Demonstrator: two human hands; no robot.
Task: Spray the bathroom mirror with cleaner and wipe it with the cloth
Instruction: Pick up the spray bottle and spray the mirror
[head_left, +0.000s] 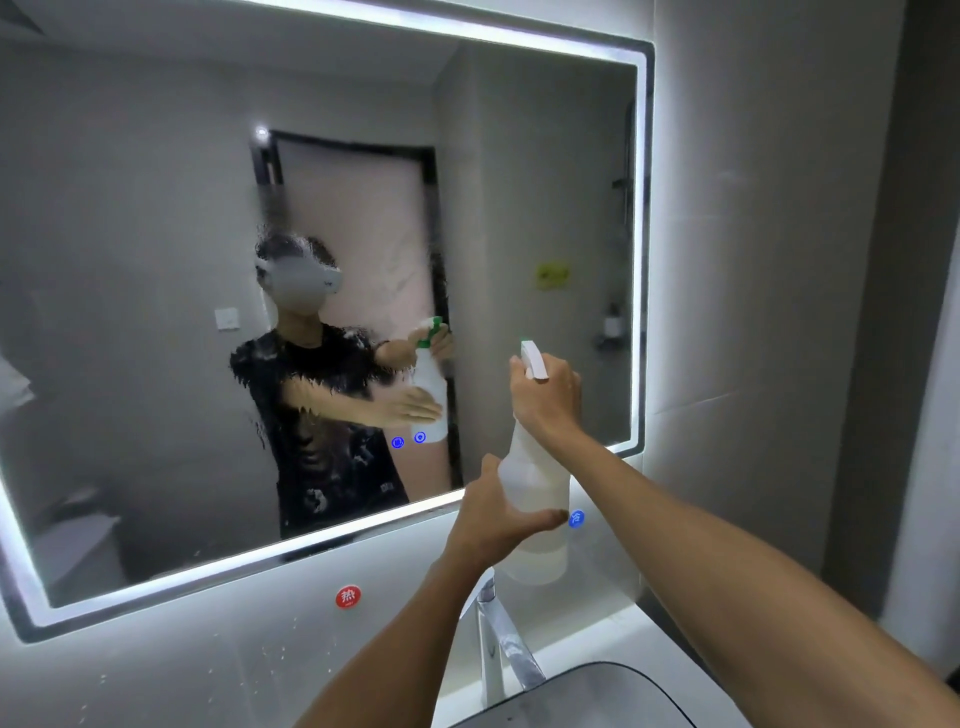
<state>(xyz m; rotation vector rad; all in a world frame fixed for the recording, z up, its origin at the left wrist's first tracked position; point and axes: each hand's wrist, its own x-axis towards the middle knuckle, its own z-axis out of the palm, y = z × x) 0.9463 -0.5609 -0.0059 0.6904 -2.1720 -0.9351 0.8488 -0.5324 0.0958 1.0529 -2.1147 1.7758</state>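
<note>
Grey bathroom walls surround the lit mirror (156, 260), wet in its middle; your right hand (545, 392) grips the spray bottle (535, 499) neck, your left hand (498, 514) holds its body.

Chrome faucet (501, 639) over basin (597, 696); red sticker (348, 597) (wall).

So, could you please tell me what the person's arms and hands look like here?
Both forearms are bare, with no sleeves reaching them. The left hand and right hand wear no gloves, rings or watch that I can see. The mirror reflects a dark short-sleeved printed T-shirt.
</note>
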